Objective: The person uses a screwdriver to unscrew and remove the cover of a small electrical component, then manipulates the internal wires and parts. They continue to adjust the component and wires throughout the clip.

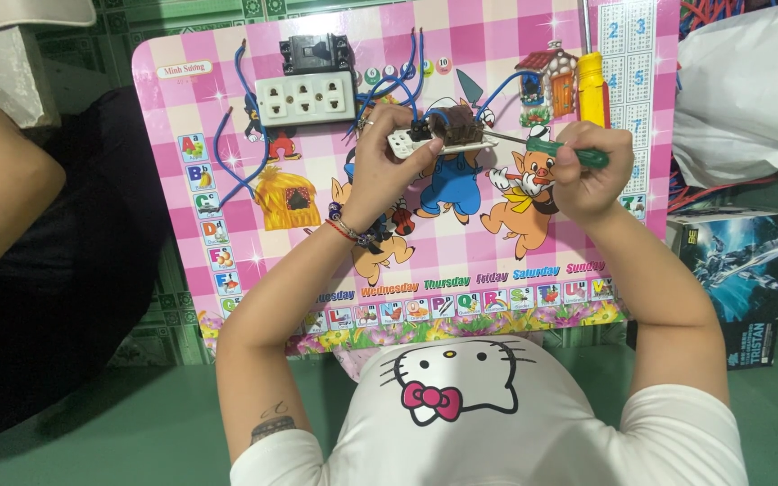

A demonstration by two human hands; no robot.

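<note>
left hand [387, 166] fingers grip switch module [438, 132] | right hand [590, 166] fingers clench green screwdriver [562, 149] | dark box [738, 274] right

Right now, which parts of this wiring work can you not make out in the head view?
- Screwdriver tip: hidden behind the switch module, so the screw does not show.
- Handle: mostly covered by the right hand.
- Module's underside: covered by the left hand.
- Blue wire ends: too small to trace.
- Yellow tool: its lower end is behind the right hand.
</note>
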